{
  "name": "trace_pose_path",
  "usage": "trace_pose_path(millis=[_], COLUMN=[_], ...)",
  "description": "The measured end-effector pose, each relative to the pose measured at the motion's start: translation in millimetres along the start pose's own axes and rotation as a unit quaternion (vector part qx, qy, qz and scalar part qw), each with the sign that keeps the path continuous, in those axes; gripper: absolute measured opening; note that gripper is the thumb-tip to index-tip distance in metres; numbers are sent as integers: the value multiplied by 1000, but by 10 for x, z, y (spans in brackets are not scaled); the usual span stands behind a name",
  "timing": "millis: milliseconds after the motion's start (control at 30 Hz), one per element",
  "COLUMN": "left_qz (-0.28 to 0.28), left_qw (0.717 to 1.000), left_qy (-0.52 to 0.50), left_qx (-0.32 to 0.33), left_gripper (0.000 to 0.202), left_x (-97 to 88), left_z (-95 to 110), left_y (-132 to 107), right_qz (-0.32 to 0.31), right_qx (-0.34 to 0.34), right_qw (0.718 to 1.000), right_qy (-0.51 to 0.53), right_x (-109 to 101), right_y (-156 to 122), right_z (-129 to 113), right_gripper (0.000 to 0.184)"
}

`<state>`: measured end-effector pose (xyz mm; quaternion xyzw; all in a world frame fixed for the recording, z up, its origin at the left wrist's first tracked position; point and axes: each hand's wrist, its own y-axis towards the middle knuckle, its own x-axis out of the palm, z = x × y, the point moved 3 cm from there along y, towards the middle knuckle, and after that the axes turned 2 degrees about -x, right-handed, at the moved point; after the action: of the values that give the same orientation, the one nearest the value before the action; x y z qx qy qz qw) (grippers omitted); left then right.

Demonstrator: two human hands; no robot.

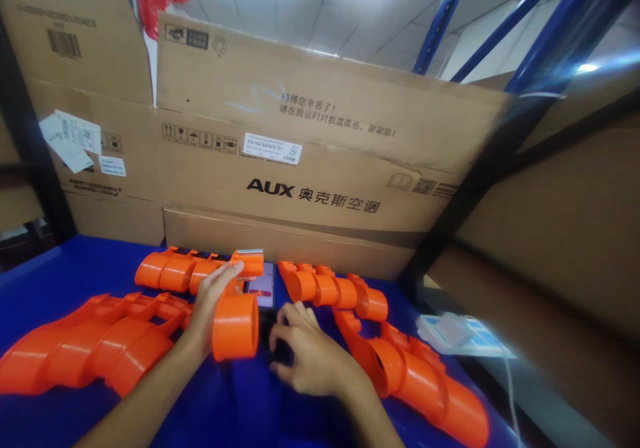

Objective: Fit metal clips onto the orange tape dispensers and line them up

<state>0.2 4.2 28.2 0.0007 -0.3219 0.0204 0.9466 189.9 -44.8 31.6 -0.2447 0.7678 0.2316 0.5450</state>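
cardboard [320, 161] backs orange parts [326, 291] and seemingly a phone [269, 280].

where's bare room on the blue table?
Blue table: back-left corner, left of the rear-left orange tubular parts; front centre, between the forearms. Crowded: front-left and right, more orange tubular parts; middle, left hand and right hand.

Orange parts [235, 328]; blue tabletop [225, 408]; brown cardboard [210, 181] with black lettering [271, 189]
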Motion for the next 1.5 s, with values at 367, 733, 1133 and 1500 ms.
trace_pose_path(millis=[367,733,1133,1500], left_qz=[-5,-85,-142,-138], left_qw=[998,990,976,974], left_qy=[57,113,165,177], left_qx=[2,10,25,12], left_gripper=[38,44,54,57], left_x=[8,137,198,132], left_z=[-83,-265,-398,-475], left_y=[-9,-97,-164,-116], right_qz=[65,417,445,417], right_qx=[1,47,-33,-33], right_qw=[998,903,893,905], right_qy=[-18,91,61,78], right_x=[-94,-357,-360,-318], right_y=[-17,-99,-90,-62], right_z=[14,208,2,5], right_gripper=[14,23,22,25])
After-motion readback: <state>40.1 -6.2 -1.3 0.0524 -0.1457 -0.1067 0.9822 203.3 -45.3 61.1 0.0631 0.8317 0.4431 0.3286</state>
